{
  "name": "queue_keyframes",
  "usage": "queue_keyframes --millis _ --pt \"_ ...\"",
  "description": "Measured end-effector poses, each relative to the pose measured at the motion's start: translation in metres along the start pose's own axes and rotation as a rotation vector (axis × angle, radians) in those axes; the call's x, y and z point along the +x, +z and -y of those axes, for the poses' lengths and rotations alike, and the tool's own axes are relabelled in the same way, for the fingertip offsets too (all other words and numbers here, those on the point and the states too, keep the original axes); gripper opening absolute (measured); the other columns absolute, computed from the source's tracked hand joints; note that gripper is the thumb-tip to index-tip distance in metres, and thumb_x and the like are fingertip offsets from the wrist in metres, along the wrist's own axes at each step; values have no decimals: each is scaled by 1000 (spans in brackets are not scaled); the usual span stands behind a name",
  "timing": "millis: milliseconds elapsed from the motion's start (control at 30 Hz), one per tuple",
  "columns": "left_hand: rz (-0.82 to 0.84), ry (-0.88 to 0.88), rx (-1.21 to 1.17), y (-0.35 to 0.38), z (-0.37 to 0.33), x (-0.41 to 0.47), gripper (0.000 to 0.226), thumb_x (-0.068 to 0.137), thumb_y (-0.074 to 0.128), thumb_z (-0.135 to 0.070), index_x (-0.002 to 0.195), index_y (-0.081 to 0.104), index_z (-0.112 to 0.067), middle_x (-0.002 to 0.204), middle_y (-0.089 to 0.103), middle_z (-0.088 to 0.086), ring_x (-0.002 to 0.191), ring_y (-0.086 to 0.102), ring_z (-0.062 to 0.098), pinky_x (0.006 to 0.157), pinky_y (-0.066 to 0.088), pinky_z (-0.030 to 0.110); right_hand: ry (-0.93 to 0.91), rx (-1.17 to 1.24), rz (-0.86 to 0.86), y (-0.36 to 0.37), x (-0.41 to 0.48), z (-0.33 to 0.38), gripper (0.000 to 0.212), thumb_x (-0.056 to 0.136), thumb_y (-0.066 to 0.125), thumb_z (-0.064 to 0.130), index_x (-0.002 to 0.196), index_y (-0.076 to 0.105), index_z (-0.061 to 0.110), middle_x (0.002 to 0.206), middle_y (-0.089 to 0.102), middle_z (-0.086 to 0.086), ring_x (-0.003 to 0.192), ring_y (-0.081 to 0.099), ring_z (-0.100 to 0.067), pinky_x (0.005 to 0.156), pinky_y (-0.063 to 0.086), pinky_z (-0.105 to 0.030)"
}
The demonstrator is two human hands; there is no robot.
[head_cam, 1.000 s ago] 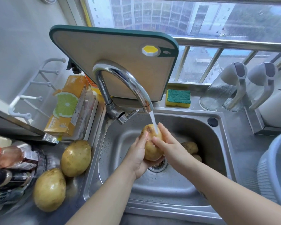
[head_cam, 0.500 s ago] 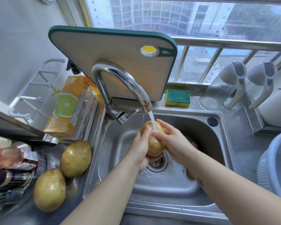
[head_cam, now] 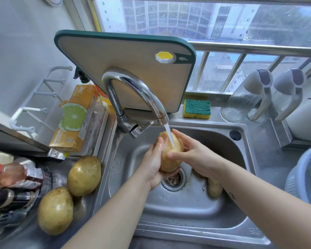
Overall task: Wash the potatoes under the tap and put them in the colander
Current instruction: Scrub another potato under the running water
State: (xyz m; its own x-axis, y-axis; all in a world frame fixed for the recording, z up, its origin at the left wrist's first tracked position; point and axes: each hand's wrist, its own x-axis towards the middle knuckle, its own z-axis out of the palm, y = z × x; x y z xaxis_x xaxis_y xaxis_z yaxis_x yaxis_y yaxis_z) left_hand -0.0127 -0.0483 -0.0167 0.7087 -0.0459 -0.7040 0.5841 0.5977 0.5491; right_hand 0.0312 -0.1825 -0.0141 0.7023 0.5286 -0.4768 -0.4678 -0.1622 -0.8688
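Observation:
A yellow-brown potato (head_cam: 170,159) is held over the steel sink (head_cam: 187,203), right under the running stream from the chrome tap (head_cam: 133,87). My left hand (head_cam: 153,166) cups it from below and the left. My right hand (head_cam: 190,153) presses on its right side with the fingers spread over it. Another potato (head_cam: 214,188) lies on the sink floor, partly hidden under my right forearm. Two large potatoes (head_cam: 83,175) (head_cam: 55,211) rest on the counter left of the sink. The pale blue colander (head_cam: 305,177) stands at the right edge.
A green-rimmed cutting board (head_cam: 133,69) leans behind the tap. A yellow-green sponge (head_cam: 197,108) lies on the ledge. Two glass jugs (head_cam: 246,97) stand at the back right. An orange box (head_cam: 74,119) and several bottles (head_cam: 13,180) crowd the left counter.
My hands have turned the potato under the stream and shifted slightly; my right hand slid along its right side. The potato in the sink is partly covered by my right forearm.

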Motion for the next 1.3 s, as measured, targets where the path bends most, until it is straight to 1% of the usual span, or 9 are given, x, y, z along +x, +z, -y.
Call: queue_keyframes --millis 200,400,500,667,867,1033,1100,1233,1300 --pt "-8 27 49 0 2 -3 35 96 42 -46 124 50 -28 121 62 13 96 65 31 73 56 47 -68 11 -150 6 3 -8 87 59 79 47 138 50 28 129 63 -1 116 61 -19 101 49 -46" --pt "-26 -45 -56 -5 6 -6 45 95 40 -51 123 54 -19 115 65 18 94 65 32 66 57 43 -14 -62 3 5 -4 -13 99 68 85 31 150 28 28 134 58 2 121 58 -12 107 43 -39" --pt "-48 -56 -103 1 5 -8 42 96 37 -50 113 57 -17 107 65 18 93 65 33 73 55 47 -22 -140 -85 13 -5 -12 98 69 84 27 150 29 29 133 57 4 118 58 -9 107 44 -37" --pt "-61 -49 -150 6 9 -12 35 97 41 -47 110 57 -19 112 61 18 100 62 36 78 54 53 -111 -176 -377 32 2 -14 56 80 75 30 131 54 28 119 64 5 107 61 -9 95 50 -29" --pt "-12 53 20 -5 22 -13 32 103 31 -36 124 52 -26 118 62 10 98 65 30 69 57 44 -22 30 -369 34 3 -28 22 83 71 38 96 66 22 99 70 -2 99 67 -22 90 54 -39" --pt "108 100 176 -6 31 -16 33 102 38 -25 134 40 -34 127 58 4 109 62 23 72 56 39 221 301 -520 31 10 -26 38 84 64 47 96 71 12 99 72 -13 95 68 -30 93 53 -47" --pt "134 126 214 -7 34 -16 37 101 42 -21 134 38 -36 128 57 2 109 61 21 75 56 38 283 322 -558 29 8 -24 35 92 55 44 97 68 12 103 69 -15 96 67 -32 92 52 -48" --pt "48 185 260 -7 33 -11 37 95 53 -31 131 45 -34 126 60 -2 113 61 20 94 51 48 112 166 -543 33 2 -23 36 102 37 32 91 67 16 104 69 -14 100 65 -29 94 52 -48" --pt "-18 201 258 -4 32 -7 33 90 60 -35 121 54 -32 119 64 -3 110 63 21 95 50 52 5 104 -550 37 -2 -24 38 104 32 27 91 66 17 103 69 -12 102 65 -25 94 51 -45"
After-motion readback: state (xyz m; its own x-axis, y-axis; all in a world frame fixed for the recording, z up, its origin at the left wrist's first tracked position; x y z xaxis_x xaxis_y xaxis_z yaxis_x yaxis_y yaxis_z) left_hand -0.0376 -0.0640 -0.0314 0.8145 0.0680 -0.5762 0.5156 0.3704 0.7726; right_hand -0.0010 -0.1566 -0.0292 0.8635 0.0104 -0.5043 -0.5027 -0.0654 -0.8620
